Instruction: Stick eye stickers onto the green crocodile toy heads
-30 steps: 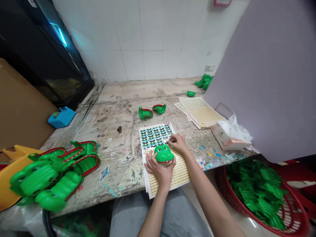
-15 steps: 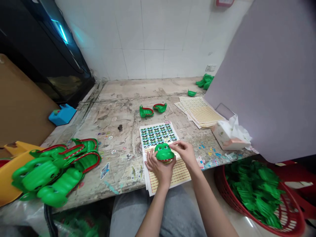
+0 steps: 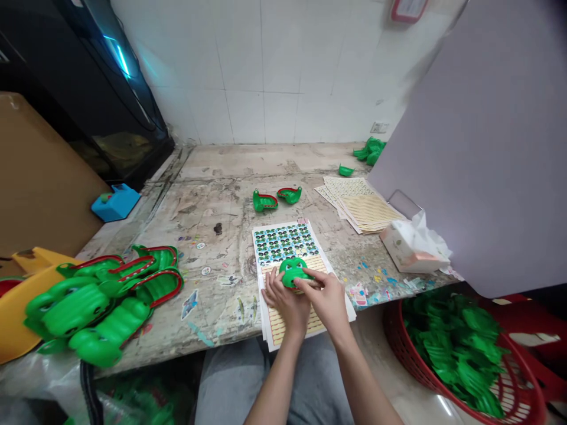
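A green toy crocodile head [image 3: 292, 267] with eye stickers faces me above the sticker sheets. My left hand [image 3: 287, 301] is closed around its left side and underside. My right hand [image 3: 328, 295] has its thumb and forefinger against the right side and front of the snout. Whether a small sticker lies under those fingertips is hidden. Beneath both hands lies a sticker sheet [image 3: 283, 241], with rows of eyes at its top and rows of wavy tooth strips lower down. Two green jaw pieces with red rims, a left one [image 3: 264, 202] and a right one [image 3: 289, 195], rest beyond the sheet.
Crocodile toys [image 3: 110, 319] are heaped at the left beside a yellow part [image 3: 18, 319]. A blue part [image 3: 116, 202] stands behind them. On the right are more sheets [image 3: 363, 206], a tissue box [image 3: 411, 251] and a red basket [image 3: 527, 378] of green pieces below the table edge.
My right hand has moved left and down from beside the crocodile's eye onto the front of the snout. My left hand keeps its hold. The camera view has shifted slightly.
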{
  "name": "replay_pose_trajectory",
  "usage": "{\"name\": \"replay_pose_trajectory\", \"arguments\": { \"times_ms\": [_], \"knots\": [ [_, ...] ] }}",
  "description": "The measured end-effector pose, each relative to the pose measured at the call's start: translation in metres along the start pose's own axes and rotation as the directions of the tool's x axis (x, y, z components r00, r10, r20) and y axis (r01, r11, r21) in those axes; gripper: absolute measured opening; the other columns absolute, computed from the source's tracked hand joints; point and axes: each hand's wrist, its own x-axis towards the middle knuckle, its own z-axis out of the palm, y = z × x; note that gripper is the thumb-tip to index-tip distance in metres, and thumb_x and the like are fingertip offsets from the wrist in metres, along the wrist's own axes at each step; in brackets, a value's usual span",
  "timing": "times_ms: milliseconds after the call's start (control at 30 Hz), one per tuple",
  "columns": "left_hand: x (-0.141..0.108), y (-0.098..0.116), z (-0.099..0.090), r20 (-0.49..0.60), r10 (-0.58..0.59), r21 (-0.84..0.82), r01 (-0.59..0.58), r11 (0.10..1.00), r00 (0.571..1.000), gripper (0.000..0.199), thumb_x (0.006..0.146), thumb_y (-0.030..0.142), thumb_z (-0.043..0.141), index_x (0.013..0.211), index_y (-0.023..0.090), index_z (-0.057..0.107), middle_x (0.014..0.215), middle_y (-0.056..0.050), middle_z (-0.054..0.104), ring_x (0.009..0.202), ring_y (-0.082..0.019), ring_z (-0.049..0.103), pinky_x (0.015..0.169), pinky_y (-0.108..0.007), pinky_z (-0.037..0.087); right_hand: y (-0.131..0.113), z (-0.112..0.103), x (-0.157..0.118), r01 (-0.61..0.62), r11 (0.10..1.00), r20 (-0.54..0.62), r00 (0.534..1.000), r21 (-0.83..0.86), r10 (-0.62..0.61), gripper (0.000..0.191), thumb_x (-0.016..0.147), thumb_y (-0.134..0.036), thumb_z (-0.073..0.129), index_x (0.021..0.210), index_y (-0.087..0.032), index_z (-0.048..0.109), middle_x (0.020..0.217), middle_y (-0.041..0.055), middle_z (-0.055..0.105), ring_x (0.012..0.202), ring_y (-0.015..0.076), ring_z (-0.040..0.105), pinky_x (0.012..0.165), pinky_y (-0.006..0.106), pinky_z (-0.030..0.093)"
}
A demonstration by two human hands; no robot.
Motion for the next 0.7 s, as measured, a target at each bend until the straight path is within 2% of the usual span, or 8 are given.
{"name": "replay_pose_trajectory", "arguments": {
  "times_ms": [133,333,433,500,600,700],
  "knots": [
    [0.000,0.000,0.000,-0.012,-0.006,0.000,0.006,1.000,1.000,0.028,0.086,0.032,0.043,0.109,0.017,0.045,0.125,-0.016,0.054,0.130,-0.026,0.038,0.108,-0.051,0.023,-0.004,0.003,-0.005,-0.041,0.997,-0.057,0.998,-0.063,0.037,0.042,0.066,-0.048,0.067,0.097,-0.021,0.074,0.081,0.0082,0.071,0.076,0.0249,0.066,0.073,0.036,0.049],
    [0.000,0.000,-0.002,-0.047,0.034,-0.001,-0.034,0.999,0.998,0.026,0.085,0.030,0.047,0.107,0.017,0.046,0.124,-0.015,0.054,0.127,-0.026,0.041,0.106,-0.049,0.027,-0.010,0.001,-0.006,-0.056,0.991,-0.051,0.997,-0.124,0.050,0.038,0.067,-0.047,0.067,0.095,-0.022,0.074,0.079,0.0071,0.071,0.082,0.0263,0.063,0.076,0.036,0.044],
    [0.000,0.000,-0.001,-0.045,0.028,-0.008,-0.028,1.000,0.999,0.023,0.086,0.030,0.045,0.106,0.017,0.047,0.124,-0.015,0.055,0.126,-0.026,0.042,0.105,-0.049,0.028,-0.015,0.003,-0.009,0.015,0.966,-0.081,0.996,-0.256,-0.037,0.033,0.072,-0.048,0.063,0.091,-0.023,0.074,0.079,0.0067,0.070,0.086,0.0276,0.060,0.079,0.038,0.038],
    [0.001,-0.002,0.000,-0.040,0.025,-0.016,-0.025,1.000,0.999,0.023,0.087,0.031,0.044,0.106,0.018,0.047,0.123,-0.014,0.056,0.126,-0.026,0.042,0.105,-0.049,0.029,-0.016,0.006,-0.013,0.063,0.932,-0.112,0.988,-0.357,-0.110,0.037,0.076,-0.050,0.058,0.096,-0.022,0.070,0.083,0.0074,0.070,0.087,0.0282,0.057,0.080,0.040,0.034],
    [0.001,-0.003,0.001,-0.052,0.041,-0.030,-0.043,0.999,0.998,0.031,0.083,0.037,0.049,0.107,0.017,0.047,0.120,-0.014,0.057,0.123,-0.028,0.045,0.103,-0.049,0.031,-0.012,0.006,-0.016,0.089,0.895,-0.197,0.961,-0.437,-0.192,0.053,0.078,-0.058,0.054,0.110,-0.016,0.058,0.093,0.0128,0.067,0.092,0.0305,0.054,0.083,0.042,0.029],
    [0.002,-0.002,-0.001,-0.052,0.064,-0.042,-0.066,0.997,0.997,0.045,0.075,0.044,0.059,0.108,0.017,0.045,0.121,-0.015,0.056,0.122,-0.029,0.045,0.103,-0.049,0.030,-0.002,0.001,-0.003,0.130,0.881,-0.242,0.934,-0.454,-0.262,0.071,0.071,-0.066,0.057,0.116,-0.012,0.048,0.108,0.0204,0.061,0.103,0.0342,0.047,0.086,0.044,0.026]
  ]
}}
